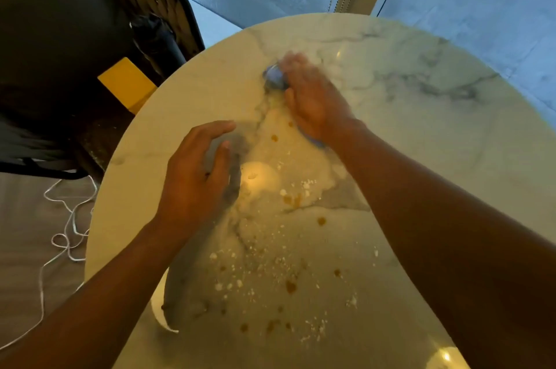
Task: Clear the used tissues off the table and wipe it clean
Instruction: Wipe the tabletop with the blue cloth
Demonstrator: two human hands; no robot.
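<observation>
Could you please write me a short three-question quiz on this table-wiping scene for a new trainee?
1. True or false: the right hand presses a blue cloth on the marble table.
2. Which best describes the left hand? A) it grips a tissue B) it is open and holds nothing C) it lifts a cup
3. Fill in: brown spots and white ____ lie on the near part of the table.

Key: 1 true; 2 B; 3 crumbs.
</observation>
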